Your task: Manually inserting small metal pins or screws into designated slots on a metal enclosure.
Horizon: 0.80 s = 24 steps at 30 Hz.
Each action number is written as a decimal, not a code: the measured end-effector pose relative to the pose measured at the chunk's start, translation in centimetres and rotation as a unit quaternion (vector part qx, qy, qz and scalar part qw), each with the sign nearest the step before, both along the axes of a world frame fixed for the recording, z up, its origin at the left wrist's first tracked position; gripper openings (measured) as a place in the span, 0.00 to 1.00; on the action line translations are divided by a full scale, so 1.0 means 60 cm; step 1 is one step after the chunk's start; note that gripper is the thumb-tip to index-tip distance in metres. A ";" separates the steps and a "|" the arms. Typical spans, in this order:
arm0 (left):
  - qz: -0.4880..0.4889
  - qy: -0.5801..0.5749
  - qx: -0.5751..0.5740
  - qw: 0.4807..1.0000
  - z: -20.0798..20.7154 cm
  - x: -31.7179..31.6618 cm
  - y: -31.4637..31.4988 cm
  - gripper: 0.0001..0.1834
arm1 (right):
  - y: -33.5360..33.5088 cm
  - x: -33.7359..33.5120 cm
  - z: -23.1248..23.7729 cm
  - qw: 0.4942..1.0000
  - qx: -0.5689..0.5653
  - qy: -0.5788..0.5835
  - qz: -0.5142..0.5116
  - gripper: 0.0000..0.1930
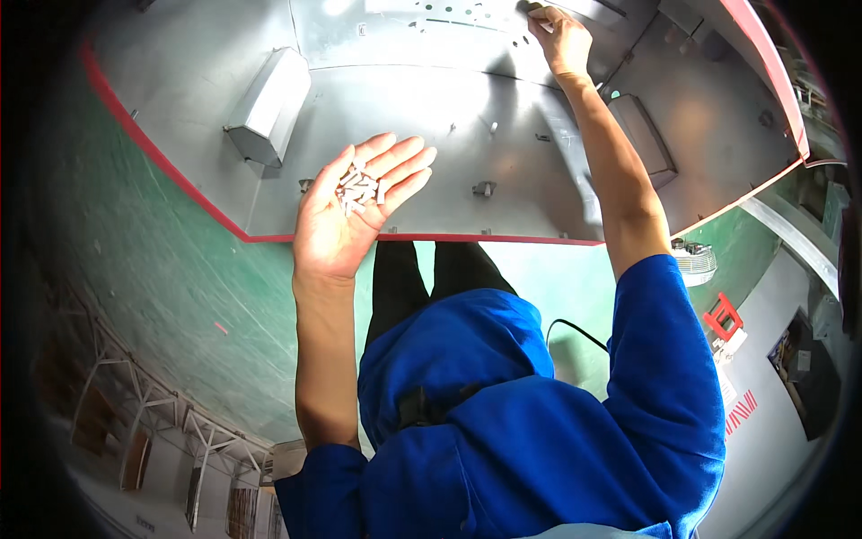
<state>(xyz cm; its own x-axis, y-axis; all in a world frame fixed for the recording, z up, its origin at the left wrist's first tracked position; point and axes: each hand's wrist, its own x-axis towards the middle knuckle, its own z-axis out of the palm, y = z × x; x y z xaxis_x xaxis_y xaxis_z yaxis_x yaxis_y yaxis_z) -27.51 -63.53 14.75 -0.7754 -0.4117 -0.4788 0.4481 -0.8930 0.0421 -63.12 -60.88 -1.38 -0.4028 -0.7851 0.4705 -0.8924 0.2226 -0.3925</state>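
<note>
My left hand [337, 225] is turned palm up above the near edge of a large grey metal panel [404, 117]. Its fingers are stretched, and a small heap of short white cylindrical pieces [359, 189] rests in the palm. Far off to the right, my right hand [564, 40] reaches over the panel with its fingers pinched close together. Whatever lies between those fingertips is too small to make out. Near that hand, several small holes [462, 11] run along the panel's far part. A few small upright pegs [494, 128] stand on the metal surface between my arms.
Red edging [171, 189] borders the panel. A boxy metal housing [271, 108] rises on its left side, and a dark-edged raised piece [642, 135] lies beside my right forearm. Below is a green floor [180, 287]. A red stool-like object [724, 316] stands at right, and racks [135, 395] line the lower left.
</note>
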 end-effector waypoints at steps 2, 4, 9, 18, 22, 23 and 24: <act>0.002 -0.005 -0.002 1.000 0.002 0.002 0.001 0.23 | -0.001 0.003 -0.002 0.996 0.048 -0.059 -0.035 0.05; -0.008 0.007 -0.023 1.000 -0.002 0.007 0.001 0.22 | -0.006 0.001 -0.008 0.996 0.060 -0.049 -0.043 0.06; 0.004 0.022 0.004 1.000 0.004 0.000 -0.006 0.24 | -0.015 0.006 0.019 0.993 0.102 -0.035 -0.055 0.15; 0.030 0.023 -0.021 0.999 -0.004 -0.018 -0.024 0.26 | 0.006 0.228 0.248 0.895 0.031 -0.350 0.275 0.06; -0.001 0.001 -0.045 0.999 -0.020 -0.026 -0.042 0.26 | 0.007 0.295 0.299 0.894 0.156 -0.203 0.368 0.11; -0.001 0.020 -0.049 0.999 -0.028 -0.025 -0.045 0.26 | 0.007 0.299 0.304 0.901 0.170 -0.184 0.354 0.14; -0.009 0.008 -0.064 0.998 -0.029 -0.025 -0.049 0.25 | 0.005 0.303 0.306 0.908 0.167 -0.164 0.346 0.15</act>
<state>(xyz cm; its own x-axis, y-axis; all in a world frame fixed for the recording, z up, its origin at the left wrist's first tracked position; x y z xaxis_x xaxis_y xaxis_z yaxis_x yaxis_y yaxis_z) -29.02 -66.50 13.01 -0.7905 -0.4538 -0.4113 0.4329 -0.8890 0.1489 -44.92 -60.61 16.95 0.1668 -0.9806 0.1034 -0.7111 -0.1923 -0.6763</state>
